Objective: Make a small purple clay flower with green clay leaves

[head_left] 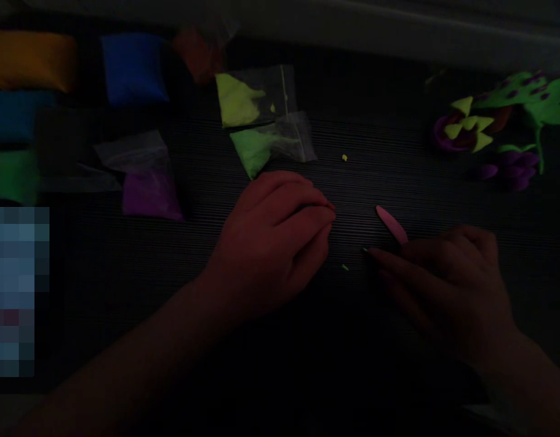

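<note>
Left hand [275,237] curls; right hand [452,282] touches tapered pink tool [391,225].

I see a slim, pink, blade-shaped tool [391,224], its tip angled between ten and eleven o'clock, its other end hidden by the right hand [452,279]. A tiny, thin green crumb [344,267] lies loose at eight o'clock from that hand's fingertips.

A dimly lit craft table [207,158], home or classroom I can't tell. Bags of coloured, clay-like stuff [251,149] lie about, with small modelled figures [514,170] at the right.
</note>
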The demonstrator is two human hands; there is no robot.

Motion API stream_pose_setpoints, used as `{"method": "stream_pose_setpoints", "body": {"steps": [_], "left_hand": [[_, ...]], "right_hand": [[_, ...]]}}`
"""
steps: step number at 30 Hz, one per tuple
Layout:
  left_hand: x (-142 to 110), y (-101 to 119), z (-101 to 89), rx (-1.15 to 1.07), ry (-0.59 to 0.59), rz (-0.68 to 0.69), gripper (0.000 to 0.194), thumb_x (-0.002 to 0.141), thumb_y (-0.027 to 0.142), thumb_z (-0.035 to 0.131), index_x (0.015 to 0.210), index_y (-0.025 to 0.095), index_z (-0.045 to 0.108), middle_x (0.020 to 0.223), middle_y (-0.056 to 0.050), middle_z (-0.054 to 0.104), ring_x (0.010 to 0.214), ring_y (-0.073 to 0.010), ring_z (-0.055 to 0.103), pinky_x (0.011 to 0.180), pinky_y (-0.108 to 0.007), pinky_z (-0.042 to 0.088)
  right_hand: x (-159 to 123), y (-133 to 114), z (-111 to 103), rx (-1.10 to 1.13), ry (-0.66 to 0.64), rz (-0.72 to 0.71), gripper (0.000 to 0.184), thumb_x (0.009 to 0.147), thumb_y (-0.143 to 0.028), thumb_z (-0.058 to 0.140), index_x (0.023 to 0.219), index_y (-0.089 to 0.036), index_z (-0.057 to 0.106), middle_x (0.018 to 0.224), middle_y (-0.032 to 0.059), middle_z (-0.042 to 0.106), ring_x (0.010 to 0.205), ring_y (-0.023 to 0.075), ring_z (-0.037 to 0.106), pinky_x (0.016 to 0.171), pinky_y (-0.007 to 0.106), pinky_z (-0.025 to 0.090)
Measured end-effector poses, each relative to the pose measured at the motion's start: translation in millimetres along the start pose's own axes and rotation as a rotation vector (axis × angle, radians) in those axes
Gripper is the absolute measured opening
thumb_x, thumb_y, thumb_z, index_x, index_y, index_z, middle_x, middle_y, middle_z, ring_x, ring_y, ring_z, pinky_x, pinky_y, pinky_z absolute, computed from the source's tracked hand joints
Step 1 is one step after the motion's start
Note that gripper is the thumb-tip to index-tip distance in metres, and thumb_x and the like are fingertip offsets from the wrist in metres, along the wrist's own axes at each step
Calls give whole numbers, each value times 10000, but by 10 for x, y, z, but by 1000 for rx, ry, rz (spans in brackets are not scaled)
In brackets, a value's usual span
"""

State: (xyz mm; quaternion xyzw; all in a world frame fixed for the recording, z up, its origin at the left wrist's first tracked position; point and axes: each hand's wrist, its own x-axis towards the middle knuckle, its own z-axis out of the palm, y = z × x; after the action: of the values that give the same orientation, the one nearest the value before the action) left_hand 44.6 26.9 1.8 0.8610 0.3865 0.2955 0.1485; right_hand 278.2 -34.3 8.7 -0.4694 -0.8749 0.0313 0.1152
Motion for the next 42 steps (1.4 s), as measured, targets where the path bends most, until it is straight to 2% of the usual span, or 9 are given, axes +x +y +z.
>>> {"method": "stream_pose_setpoints", "body": {"steps": [3, 8, 17, 31, 38, 42], "left_hand": [[-1, 1, 1, -12, -1, 1, 129, 779, 216, 515, 887, 254, 575, 951, -4, 618, 972, -196, 535, 841, -390, 443], [8, -1, 1, 17, -3, 20, 145, 748, 200, 553, 888, 207, 587, 939, -25, 620, 959, -189, 534, 848, -370, 444], [1, 2, -2, -8, -6, -1, 147, 776, 206, 509, 897, 222, 590, 950, -14, 617, 965, -195, 538, 844, -389, 444], [11, 5, 3, -18, 14, 7, 113, 802, 215, 481, 863, 238, 574, 924, -12, 618, 931, -192, 553, 814, -376, 447], [13, -7, 14, 12, 32, 50, 151, 742, 216, 567, 884, 179, 601, 913, -33, 628, 917, -176, 549, 818, -342, 456], [16, -5, 14, 15, 24, 41, 123, 757, 211, 547, 869, 200, 596, 909, -27, 630, 910, -175, 553, 813, -348, 456]], "right_hand": [[-2, 3, 1, -3, -4, 3, 375, 707, -245, 626, 1076, -260, 561, 844, 43, 590, 725, 205, 499, 738, 459, 333], [0, -15, 4, 12, -38, 16, 375, 698, -265, 633, 1068, -287, 572, 834, 29, 597, 733, 206, 498, 763, 471, 328], [-7, 9, 16, 91, 5, 0, 411, 688, -197, 642, 1088, -236, 556, 857, 43, 593, 737, 198, 523, 745, 459, 354], [-3, -6, 5, -49, -67, 17, 342, 727, -297, 611, 1065, -330, 576, 860, 18, 600, 754, 199, 469, 764, 460, 312], [12, -28, -19, -86, -92, 34, 327, 735, -301, 599, 1061, -323, 587, 884, 30, 610, 785, 210, 470, 785, 457, 304], [10, -30, -18, -91, -79, 9, 326, 728, -302, 606, 1053, -319, 589, 870, 28, 608, 782, 208, 472, 786, 451, 306]]}}
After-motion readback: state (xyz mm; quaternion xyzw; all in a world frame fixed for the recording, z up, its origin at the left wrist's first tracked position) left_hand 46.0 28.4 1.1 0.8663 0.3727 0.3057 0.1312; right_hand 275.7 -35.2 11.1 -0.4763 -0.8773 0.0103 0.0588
